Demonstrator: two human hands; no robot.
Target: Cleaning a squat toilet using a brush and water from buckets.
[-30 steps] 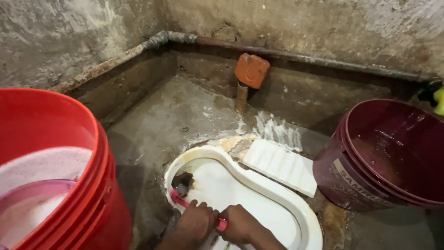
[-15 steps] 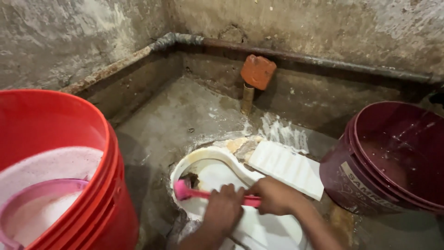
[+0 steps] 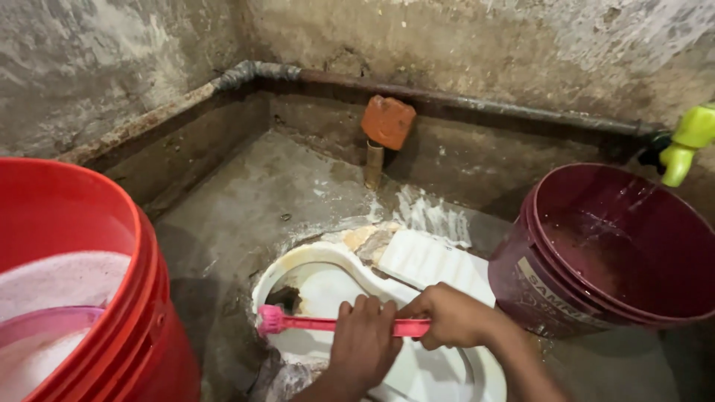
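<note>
Hands meet on one pink brush [image 3: 339,324], held level across the white squat pan [image 3: 447,376]. The left hand [image 3: 363,344] comes up from the near edge with its forearm rising into view, palm down, fingers curled over the middle of the handle, clenched on it. The right hand [image 3: 454,316] reaches in from the near right, wrist bent, and grips the handle's right end in a closed fist. The bristle head points left and sits at the pan's left rim, just beside the dark drain hole [image 3: 284,298] (whether the bristles press on the rim, I cannot tell).

Two buckets stand in the scene. A red bucket [image 3: 141,298] fills the near left, holding foamy water and one pink mug [image 3: 45,320] sunk in it. A maroon bucket [image 3: 588,298] stands to the right, just beside the pan, with water in its bottom. One green tap [image 3: 685,145] juts over its far right rim. One ribbed white footrest [image 3: 428,262] shows on the pan's far right side, next to the right hand. One rusty pipe [image 3: 447,100] runs along the foot of the far wall, and one orange brick [image 3: 387,121] sits atop a short upright pipe stub [image 3: 373,165] beneath it. The concrete floor [image 3: 253,208] is wet and stained.
</note>
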